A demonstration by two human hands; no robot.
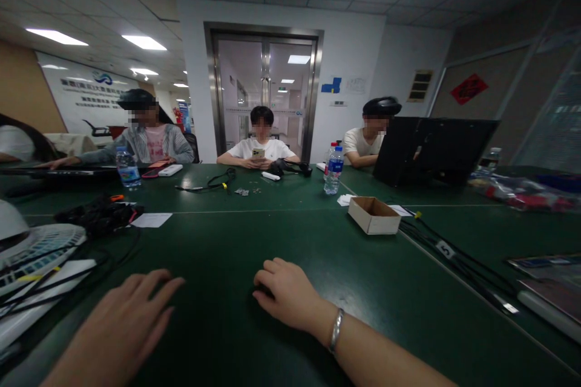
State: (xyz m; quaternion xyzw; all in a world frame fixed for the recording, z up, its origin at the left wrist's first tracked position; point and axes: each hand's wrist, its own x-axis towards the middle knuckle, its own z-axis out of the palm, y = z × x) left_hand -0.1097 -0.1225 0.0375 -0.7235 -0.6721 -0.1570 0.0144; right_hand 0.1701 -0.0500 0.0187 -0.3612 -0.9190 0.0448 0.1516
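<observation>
My left hand (131,308) is held over the green table (218,254) at the lower left, palm down. Its fingers are apart, with nothing in them. Right of it, my right hand (287,291) rests on or just above the table, its fingers curled into a loose fist with the thumb close by. No object shows in that fist, and the palm is hidden. A silver bracelet (336,330) is on my right wrist. Ahead of the right hand lies a small open cardboard box (374,224). Near the left hand is a white device with cables (49,296).
A white fan (54,239) and a black bundle (97,214) lie at left. Water bottles (333,172) (128,169) stand farther back. Black cables (454,260) run along the right. Monitors (431,151) stand back right. Several people sit around the table, one holding a phone (258,153).
</observation>
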